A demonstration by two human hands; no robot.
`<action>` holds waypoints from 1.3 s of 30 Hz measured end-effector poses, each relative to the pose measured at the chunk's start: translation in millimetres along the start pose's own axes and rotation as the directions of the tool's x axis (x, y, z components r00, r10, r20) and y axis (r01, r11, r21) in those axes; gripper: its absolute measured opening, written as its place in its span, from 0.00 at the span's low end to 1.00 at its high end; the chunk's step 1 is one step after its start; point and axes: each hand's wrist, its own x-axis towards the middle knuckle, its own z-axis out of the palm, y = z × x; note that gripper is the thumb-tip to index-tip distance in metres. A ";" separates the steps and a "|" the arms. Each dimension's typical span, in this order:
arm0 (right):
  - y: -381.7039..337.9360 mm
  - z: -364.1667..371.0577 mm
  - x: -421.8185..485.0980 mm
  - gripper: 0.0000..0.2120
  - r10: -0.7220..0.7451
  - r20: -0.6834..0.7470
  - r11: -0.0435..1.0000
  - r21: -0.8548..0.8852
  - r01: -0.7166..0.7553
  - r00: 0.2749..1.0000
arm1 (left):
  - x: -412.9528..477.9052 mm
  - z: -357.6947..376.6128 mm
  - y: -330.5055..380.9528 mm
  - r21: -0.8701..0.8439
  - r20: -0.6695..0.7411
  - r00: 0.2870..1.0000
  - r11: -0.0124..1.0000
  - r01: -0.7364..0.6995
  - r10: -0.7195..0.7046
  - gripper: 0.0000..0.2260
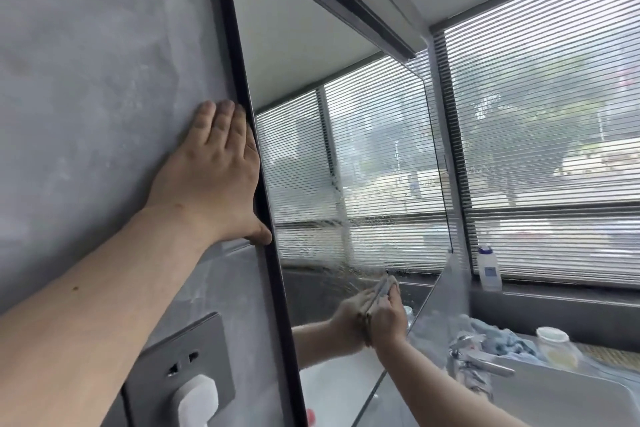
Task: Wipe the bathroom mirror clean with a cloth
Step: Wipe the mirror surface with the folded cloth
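Head view, looking up along a bathroom mirror [374, 156] that runs away from the camera, its black frame [242, 80] crossing the picture from 12 o'clock down to 6 o'clock. At 9 o'clock the left hand [221, 170] lies flat on the grey wall [97, 63], fingers [225, 122] straight and close together, holding nothing; its forefinger side runs along the frame and the thumb touches the frame's edge.

At about 5 o'clock from the centre the right hand [386, 317] presses a greyish cloth [382, 288] against the lower part of the glass. The fingers are curled round the cloth, which is bunched between the hand and its own reflection. At 12 o'clock from the cloth the glass carries wet, spotted streaks: one band rising upward and another running level toward 9 o'clock. The rest of the glass reflects a ceiling and slatted blinds.

At 3 o'clock the real window blinds [554, 115] fill the right side. A white bottle [489, 267] stands on the sill just beside the mirror's far edge. At 4 o'clock sit a chrome tap [474, 361], a crumpled blue towel [502, 340] and a clear jar [554, 347] with a white lid, behind a white basin [554, 399]. At 7 o'clock a grey socket plate [180, 357] on the wall carries a white plug [197, 399].
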 end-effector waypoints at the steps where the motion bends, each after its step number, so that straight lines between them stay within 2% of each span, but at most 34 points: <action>1: -0.4 -0.6 -0.1 0.21 0.030 -0.022 0.995 0.091 -0.028 0.999 | 0.2 -0.2 -0.3 -0.007 0.002 1.000 1.000 -0.001 0.001 0.68; 3: -12.5 6.5 -3.7 0.15 0.043 -0.060 0.976 0.216 -0.030 0.997 | 0.1 -0.6 -0.1 -0.021 0.010 1.000 1.000 -0.004 0.004 0.68; 4: -21.8 12.5 -8.0 0.14 0.009 -0.039 0.980 0.198 -0.001 0.999 | 0.0 -0.6 0.1 -0.022 0.012 1.000 1.000 -0.004 0.005 0.68; 7: -69.8 35.5 -27.3 0.19 -0.230 0.028 0.969 0.094 0.226 0.973 | 0.1 -0.1 -0.3 -0.020 0.010 1.000 1.000 -0.006 0.006 0.67; 9: -112.9 50.7 -49.7 0.22 -0.442 0.112 0.897 0.034 0.441 0.890 | -0.1 0.0 -0.1 -0.022 0.003 1.000 1.000 -0.003 0.003 0.67; 11: -151.4 66.4 -70.9 0.23 -0.621 0.229 0.766 -0.027 0.642 0.750 | 0.2 0.2 0.2 -0.023 0.000 1.000 1.000 0.004 -0.004 0.67; 13: -173.8 78.0 -86.1 0.24 -0.706 0.320 0.643 -0.085 0.761 0.632 | -0.3 -0.2 0.8 -0.027 -0.004 1.000 1.000 0.008 -0.008 0.68; 16: -180.9 81.8 -87.7 0.24 -0.752 0.362 0.565 -0.080 0.821 0.552 | -0.9 -0.8 1.2 -0.028 -0.019 1.000 1.000 0.005 -0.005 0.68; 18: -173.4 80.3 -78.4 0.23 -0.757 0.308 0.579 -0.094 0.810 0.577 | -1.6 -1.0 1.0 -0.023 -0.024 1.000 1.000 0.008 -0.008 0.68; 20: -161.8 74.0 -65.8 0.21 -0.705 0.223 0.683 -0.044 0.729 0.674 | -1.3 0.2 0.7 -0.020 -0.021 1.000 1.000 0.008 -0.008 0.68; 22: -140.3 65.0 -47.8 0.21 -0.593 0.180 0.799 0.007 0.601 0.785 | -1.1 1.0 0.9 -0.018 -0.013 1.000 1.000 0.007 -0.007 0.69; 25: -96.0 44.5 -18.8 0.27 -0.382 0.042 0.922 -0.047 0.384 0.923 | -0.3 1.8 0.4 -0.026 -0.023 1.000 1.000 0.005 -0.006 0.69; 27: -67.6 30.0 1.6 0.26 -0.218 0.009 0.971 -0.093 0.218 0.976 | -0.5 1.5 0.4 -0.027 -0.026 1.000 1.000 -0.001 0.000 0.69; 30: -47.9 18.3 20.8 0.23 -0.134 0.025 0.988 -0.070 0.135 0.991 | -0.1 1.7 0.4 -0.027 -0.026 1.000 1.000 -0.009 0.008 0.69; 34: -70.8 23.6 19.6 0.36 -0.166 0.083 0.986 0.007 0.166 0.983 | -0.3 2.0 0.2 -0.028 -0.031 1.000 1.000 -0.009 0.008 0.69; 36: -99.6 37.7 4.9 0.36 -0.253 0.119 0.967 0.029 0.252 0.960 | -0.1 1.1 -0.1 -0.025 -0.027 1.000 1.000 -0.010 0.009 0.69; 39: -156.0 67.9 -29.9 0.23 -0.501 0.125 0.865 0.074 0.496 0.856 | -0.4 0.5 0.7 -0.033 -0.034 0.999 0.999 -0.009 0.008 0.70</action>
